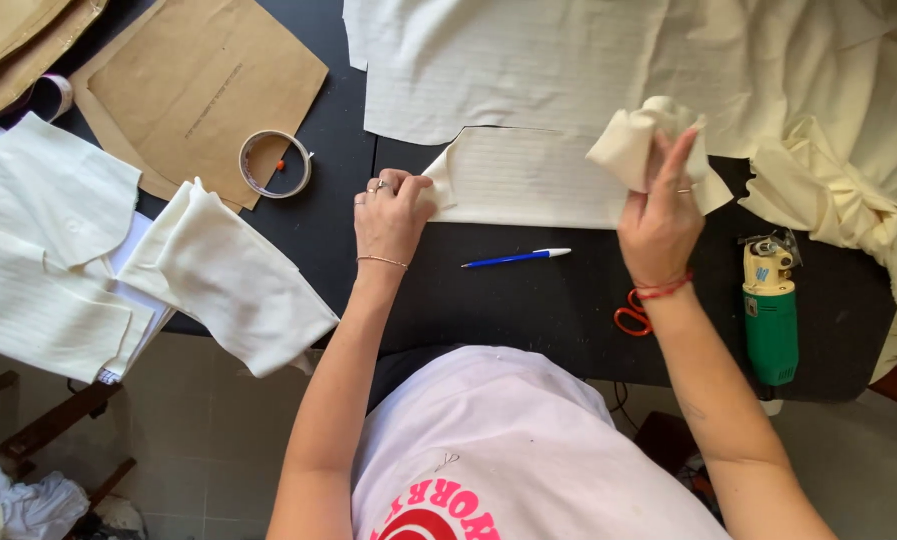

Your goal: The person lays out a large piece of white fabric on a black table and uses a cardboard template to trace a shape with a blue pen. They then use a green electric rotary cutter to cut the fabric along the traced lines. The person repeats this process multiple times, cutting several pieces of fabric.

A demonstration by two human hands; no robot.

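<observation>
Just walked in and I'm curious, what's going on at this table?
A person is handling cut cream fabric at a black table. The left hand pinches one end of a flat fabric piece, while the right hand lifts its other end, bunched up. A blue pen, orange scissors, a green electric cutter, a tape roll and brown paper patterns lie around.

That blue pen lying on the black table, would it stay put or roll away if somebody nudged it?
The blue pen looks round and slim, so a sideways nudge would probably roll it across the smooth black table. It seems light and stiff, likely easy to lift by one end. Nothing touches it; the cream fabric piece lies apart from it.
</observation>
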